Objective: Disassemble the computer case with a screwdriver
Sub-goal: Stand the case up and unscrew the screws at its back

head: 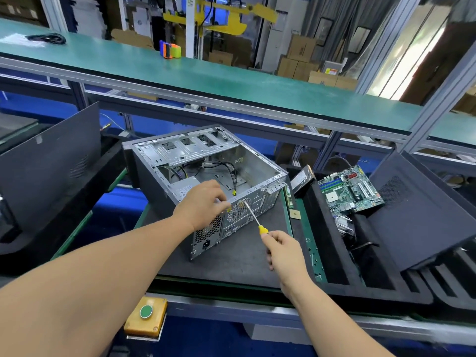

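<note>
We grip screwdriver in right hand, fingers curled round yellow handle; shaft runs toward 11 o'clock, tip at computer case rear panel. Left hand pinches rim there, nearer.

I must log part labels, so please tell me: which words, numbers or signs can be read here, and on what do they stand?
None can be read.
Power supply label: too blurred.
Hard drive label: too blurred.
Motherboard printing: too small.
Cardboard box sticker: too small.

Bare-metal computer case, matt dark mat, yellow plastic-handled screwdriver
</note>
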